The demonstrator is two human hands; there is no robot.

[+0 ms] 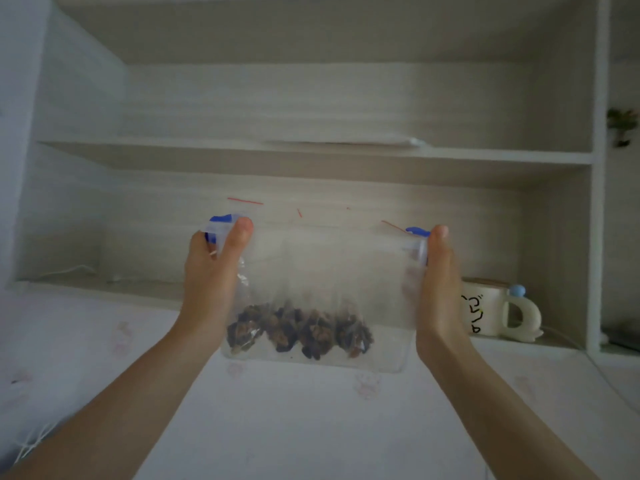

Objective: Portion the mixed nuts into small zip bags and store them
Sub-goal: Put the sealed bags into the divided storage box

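The left hand (214, 271) is pinching the upper left corner of a large clear zip bag (329, 265), its thumb lying on the near face and its fingers curled behind, just under a blue closure piece (221, 220). The right hand (438, 282) is gripping the upper right corner the same way, thumb pointing up along the edge. Between them the bag is hanging upright and stretched flat in the air, above a pale patterned tablecloth (294, 427). Several small bags of mixed nuts (301, 329) are sitting bunched along its bottom, their thin red seal lines showing near the top. Behind, a white shelf unit (173, 148) is standing against the wall; a cream mug (485, 311) with black markings is resting on its lowest board, to the right of the right hand, and a blurred green plant (621, 128) is showing at the far right
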